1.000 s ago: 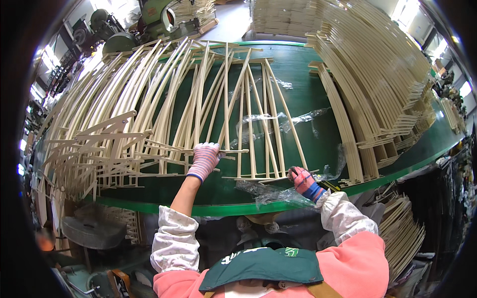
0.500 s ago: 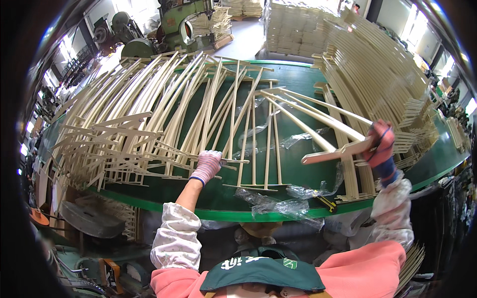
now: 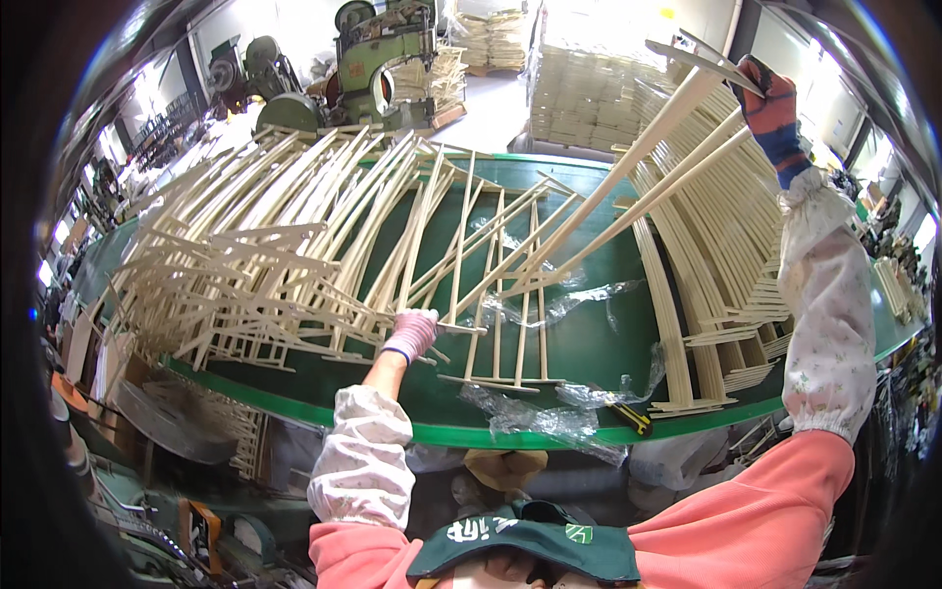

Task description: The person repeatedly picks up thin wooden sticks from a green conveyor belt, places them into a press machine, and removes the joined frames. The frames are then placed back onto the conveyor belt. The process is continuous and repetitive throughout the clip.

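Observation:
My right hand [image 3: 770, 110], in an orange and blue glove, is raised at the far right, closed on the end crosspiece of a pale wooden frame [image 3: 624, 160]. The long bars of that frame slope down to the left, over other frames on the green table. In a pink and white striped glove, my left hand [image 3: 412, 335] is closed on the near end of another wooden frame [image 3: 461, 328], low at the table's front. Its fingertips are partly hidden. Many similar frames [image 3: 255, 236] lie tangled to its left.
A tall neat stack of wooden frames [image 3: 721, 236] stands on the right of the green table [image 3: 599, 339]. Crumpled clear plastic [image 3: 540, 412] and a yellow and black cutter [image 3: 630, 417] lie by the front edge. Green machinery [image 3: 385, 64] and wrapped stacks [image 3: 579, 88] stand behind.
My right hand has risen and moved away from me, lifting the near end of its frame above the stack. My left hand has stayed nearly in place.

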Demonstrator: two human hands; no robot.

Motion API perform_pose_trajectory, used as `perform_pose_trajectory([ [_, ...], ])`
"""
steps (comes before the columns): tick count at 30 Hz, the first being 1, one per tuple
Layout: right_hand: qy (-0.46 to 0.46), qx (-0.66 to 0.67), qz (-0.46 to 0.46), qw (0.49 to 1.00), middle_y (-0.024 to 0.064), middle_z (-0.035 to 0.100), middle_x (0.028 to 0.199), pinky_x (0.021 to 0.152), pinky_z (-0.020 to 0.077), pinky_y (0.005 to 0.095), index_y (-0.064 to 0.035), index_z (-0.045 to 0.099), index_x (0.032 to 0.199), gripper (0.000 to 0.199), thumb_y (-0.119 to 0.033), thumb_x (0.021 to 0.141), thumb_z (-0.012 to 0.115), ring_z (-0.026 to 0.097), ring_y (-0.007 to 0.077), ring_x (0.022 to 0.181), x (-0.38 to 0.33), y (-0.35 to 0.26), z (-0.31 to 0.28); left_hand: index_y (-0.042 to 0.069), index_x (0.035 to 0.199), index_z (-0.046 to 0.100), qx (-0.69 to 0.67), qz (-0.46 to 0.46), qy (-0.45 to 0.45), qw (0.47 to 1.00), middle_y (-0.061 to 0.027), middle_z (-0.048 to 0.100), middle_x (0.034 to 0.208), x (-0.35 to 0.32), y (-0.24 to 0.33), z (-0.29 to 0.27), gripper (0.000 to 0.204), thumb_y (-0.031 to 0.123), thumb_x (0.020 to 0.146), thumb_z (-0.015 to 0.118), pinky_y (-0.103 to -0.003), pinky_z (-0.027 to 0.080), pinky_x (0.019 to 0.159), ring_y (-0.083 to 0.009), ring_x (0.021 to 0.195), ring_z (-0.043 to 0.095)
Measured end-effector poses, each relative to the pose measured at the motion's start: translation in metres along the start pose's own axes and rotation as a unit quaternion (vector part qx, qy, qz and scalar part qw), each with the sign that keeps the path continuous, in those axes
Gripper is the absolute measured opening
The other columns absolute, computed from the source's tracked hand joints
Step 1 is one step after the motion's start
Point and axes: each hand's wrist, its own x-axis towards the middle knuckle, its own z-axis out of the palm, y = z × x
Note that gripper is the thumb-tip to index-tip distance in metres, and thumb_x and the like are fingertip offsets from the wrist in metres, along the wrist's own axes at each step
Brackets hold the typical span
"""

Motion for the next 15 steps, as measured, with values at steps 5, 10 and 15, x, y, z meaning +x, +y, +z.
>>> perform_pose_trajectory([
  [5,-0.062,0.024,-0.115,0.991,0.0118,0.057,0.067,0.058,0.0455,0.0308,-0.0019,0.061,0.090,0.016,-0.015,0.081,0.058,0.057,0.0267,0.060,0.015,-0.031,-0.021,0.012,0.086,0.067,-0.016,0.008,0.009,1.000,-0.0124,0.068,0.082,0.003,0.004,0.002,0.024,0.035,0.082,0.060,-0.041,0.050,0.071,-0.0293,0.080,0.066],
  [10,-0.034,0.149,-0.161,0.975,0.0098,0.056,0.067,0.056,0.0432,0.0297,-0.0011,0.058,0.082,0.023,-0.024,0.079,0.055,0.052,0.0226,0.057,0.033,-0.006,-0.026,0.012,0.082,0.065,0.014,0.010,0.009,1.000,-0.0104,0.067,0.079,-0.001,0.006,-0.003,0.023,0.035,0.080,0.063,-0.041,0.049,0.071,-0.0277,0.079,0.065],
  [15,-0.007,0.155,-0.137,0.978,0.0100,0.063,0.085,0.068,0.0455,0.0329,-0.0006,0.062,0.094,0.025,-0.022,0.079,0.062,0.060,0.0214,0.077,0.038,0.025,-0.050,0.013,0.086,0.066,-0.004,0.031,0.019,0.999,-0.0072,0.067,0.087,-0.007,0.009,-0.002,0.023,0.034,0.078,0.062,-0.041,0.046,0.080,-0.0252,0.088,0.062],
])
